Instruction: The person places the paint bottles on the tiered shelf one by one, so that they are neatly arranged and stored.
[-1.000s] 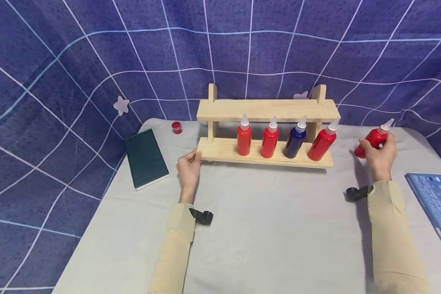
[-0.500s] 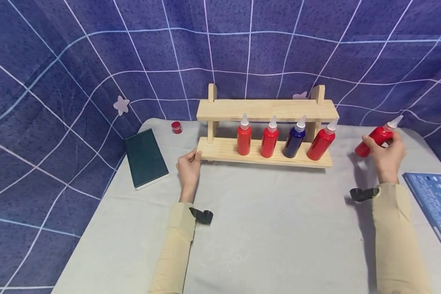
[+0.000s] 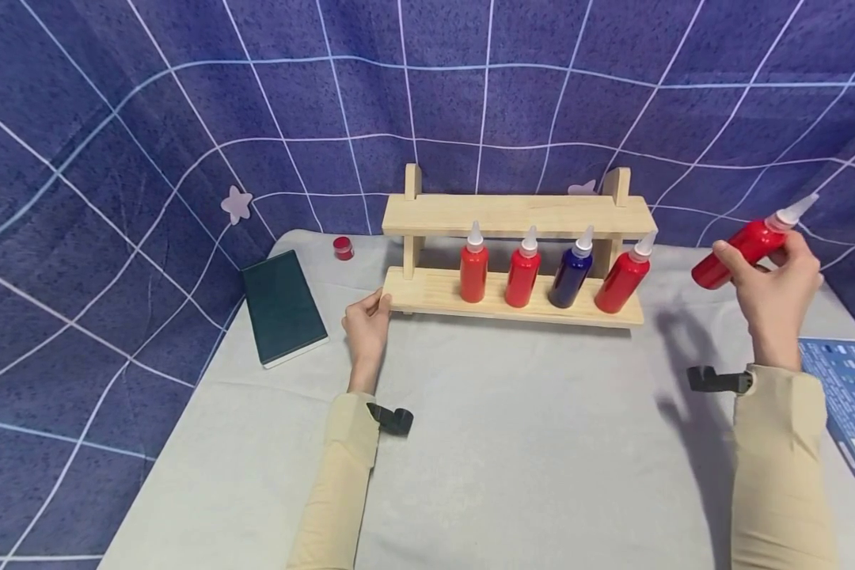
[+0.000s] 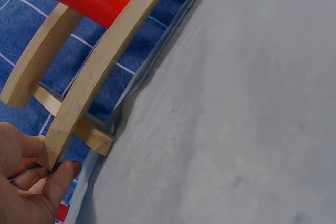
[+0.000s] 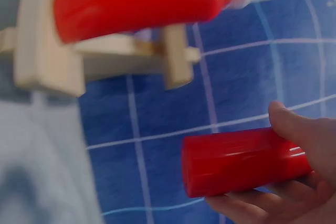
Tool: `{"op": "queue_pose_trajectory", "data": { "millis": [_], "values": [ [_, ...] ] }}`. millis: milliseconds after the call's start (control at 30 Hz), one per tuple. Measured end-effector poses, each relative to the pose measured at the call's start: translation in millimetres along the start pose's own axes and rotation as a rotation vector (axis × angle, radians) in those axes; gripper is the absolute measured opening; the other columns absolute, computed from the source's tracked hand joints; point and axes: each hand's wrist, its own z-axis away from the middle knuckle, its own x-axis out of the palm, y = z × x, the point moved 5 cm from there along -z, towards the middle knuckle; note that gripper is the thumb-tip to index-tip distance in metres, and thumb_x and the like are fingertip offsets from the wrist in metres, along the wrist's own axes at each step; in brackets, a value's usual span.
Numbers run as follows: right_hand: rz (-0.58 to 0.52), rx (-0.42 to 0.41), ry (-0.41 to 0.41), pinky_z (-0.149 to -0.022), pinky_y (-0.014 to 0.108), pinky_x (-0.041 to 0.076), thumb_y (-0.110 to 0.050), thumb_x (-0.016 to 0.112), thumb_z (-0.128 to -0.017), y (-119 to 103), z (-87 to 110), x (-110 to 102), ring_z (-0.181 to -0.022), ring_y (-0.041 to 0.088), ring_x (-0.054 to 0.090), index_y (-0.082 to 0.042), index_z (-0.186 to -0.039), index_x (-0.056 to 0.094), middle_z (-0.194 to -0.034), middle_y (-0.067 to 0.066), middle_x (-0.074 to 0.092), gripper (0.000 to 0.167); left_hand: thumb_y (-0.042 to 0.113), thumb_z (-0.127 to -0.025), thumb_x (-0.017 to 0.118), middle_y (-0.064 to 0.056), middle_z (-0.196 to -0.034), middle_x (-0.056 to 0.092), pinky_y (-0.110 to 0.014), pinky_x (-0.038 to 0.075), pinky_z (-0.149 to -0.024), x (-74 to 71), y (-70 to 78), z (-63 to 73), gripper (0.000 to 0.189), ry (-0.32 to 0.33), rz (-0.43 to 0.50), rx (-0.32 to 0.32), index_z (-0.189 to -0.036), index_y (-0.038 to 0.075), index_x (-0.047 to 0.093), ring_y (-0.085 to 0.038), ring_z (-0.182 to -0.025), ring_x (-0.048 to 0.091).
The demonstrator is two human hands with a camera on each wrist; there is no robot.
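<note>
My right hand (image 3: 780, 289) grips a red squeeze bottle (image 3: 741, 252) with a pointed white nozzle, raised above the table and tilted with its nozzle to the upper right. In the right wrist view the thumb lies over that bottle (image 5: 239, 162) and the fingers pass beneath it. My left hand (image 3: 366, 328) pinches the left front corner of a two-tier wooden rack (image 3: 427, 293); in the left wrist view thumb and fingers close on the board's end (image 4: 58, 140). Along the lower shelf stand red bottles (image 3: 473, 273) and one dark blue bottle (image 3: 571, 277).
A dark green notebook-like slab (image 3: 283, 307) lies on the left of the white-covered table (image 3: 513, 443). Behind it sits a small red-lidded jar (image 3: 343, 248). A blue book or box (image 3: 848, 404) lies beside my right forearm. A blue gridded cloth (image 3: 470, 95) hangs behind the rack.
My right hand has lifted the red bottle off the table, moving up and to the right, and the bottle tilts further. My left hand stays at the rack's corner.
</note>
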Motion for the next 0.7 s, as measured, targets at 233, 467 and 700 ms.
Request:
{"op": "queue_pose_trajectory", "data": {
  "millis": [233,467,700],
  "values": [
    [-0.066,-0.050,0.005,-0.065,0.001,0.044,-0.020,0.083,-0.077,-35,11.5,-10,-0.075,-0.012,0.059,-0.026,-0.114,0.066,-0.090,-0.023,0.060,0.042,0.019,-0.094,0.066,-0.017,-0.105,0.072,-0.030,0.059,-0.077,-0.8,1.3,0.2,0.028,-0.001,-0.004,-0.003,-0.117,0.004,0.070,-0.022,-0.093,0.072],
    [-0.083,-0.099,-0.019,-0.073,0.001,0.043,-0.020,0.084,-0.077,-64,28.3,-14,-0.068,-0.016,0.059,-0.025,-0.115,0.067,-0.090,-0.022,0.062,0.042,0.020,-0.093,0.067,-0.016,-0.104,0.073,-0.033,0.059,-0.078,-1.0,0.8,1.0,0.028,0.006,-0.010,-0.005,-0.117,0.005,0.071,-0.022,-0.092,0.072],
    [-0.158,-0.208,-0.094,-0.066,0.003,0.048,-0.008,0.084,-0.075,-96,48.6,-9,-0.073,-0.007,0.065,-0.017,-0.111,0.070,-0.092,-0.015,0.066,0.040,0.020,-0.093,0.067,-0.016,-0.104,0.073,-0.034,0.059,-0.079,-0.5,1.0,1.9,0.028,0.010,-0.013,0.001,-0.117,0.006,0.071,-0.021,-0.092,0.072]
  ]
}}
